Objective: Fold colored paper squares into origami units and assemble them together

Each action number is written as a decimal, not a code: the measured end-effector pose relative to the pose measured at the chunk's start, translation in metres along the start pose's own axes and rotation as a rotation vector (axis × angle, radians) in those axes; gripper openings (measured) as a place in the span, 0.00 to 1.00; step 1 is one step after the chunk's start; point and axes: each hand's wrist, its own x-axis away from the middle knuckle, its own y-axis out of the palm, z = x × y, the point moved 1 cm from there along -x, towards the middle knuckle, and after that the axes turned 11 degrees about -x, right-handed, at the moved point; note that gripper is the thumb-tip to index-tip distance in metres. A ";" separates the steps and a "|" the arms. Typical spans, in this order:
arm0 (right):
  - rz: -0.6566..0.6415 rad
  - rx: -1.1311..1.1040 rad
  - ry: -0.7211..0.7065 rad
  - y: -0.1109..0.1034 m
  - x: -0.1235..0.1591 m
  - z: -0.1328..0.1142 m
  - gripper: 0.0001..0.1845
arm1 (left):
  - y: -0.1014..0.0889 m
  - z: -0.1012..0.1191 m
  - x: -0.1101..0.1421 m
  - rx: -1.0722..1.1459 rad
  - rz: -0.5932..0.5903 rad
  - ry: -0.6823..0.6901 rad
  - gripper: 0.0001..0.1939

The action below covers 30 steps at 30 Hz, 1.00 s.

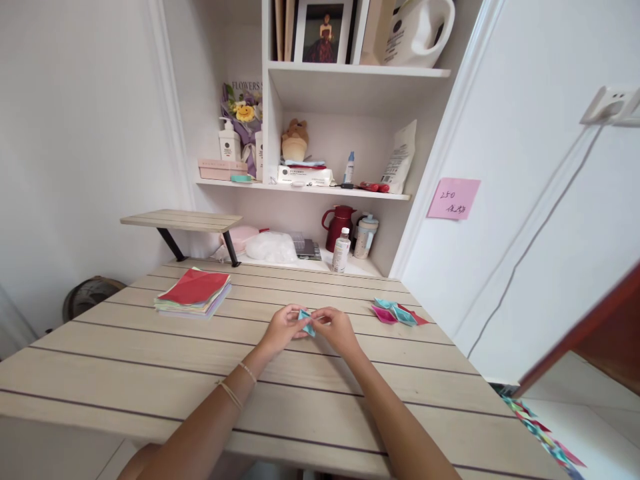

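Over the middle of the slatted table, a small folded piece of light-blue paper is pinched between my two hands. My left hand grips its left side, fingers closed around it. On the other side, my right hand has thumb and fingertips pressed together at the paper's right edge. The fingers hide part of the folds. To the right lie several folded paper boats in blue, pink and red. A stack of coloured square paper with a red sheet on top sits at the left.
A small raised wooden stand is at the table's back left. Along the back are a clear bottle, a red jug and a plastic bag, beneath loaded shelves. Colourful folded paper lies beyond the right table edge.
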 end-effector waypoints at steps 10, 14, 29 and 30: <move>-0.182 -0.128 -0.020 -0.004 -0.003 -0.001 0.09 | -0.001 0.005 0.001 -0.021 0.029 -0.034 0.19; -0.151 -0.111 0.037 -0.004 -0.002 -0.002 0.11 | 0.000 0.002 0.001 -0.008 -0.036 -0.047 0.19; -0.088 0.086 -0.050 0.002 0.003 -0.001 0.15 | 0.005 -0.001 0.004 -0.064 -0.128 -0.002 0.16; -0.085 0.109 -0.043 0.002 0.004 0.000 0.14 | 0.006 -0.002 0.004 -0.065 -0.135 -0.001 0.16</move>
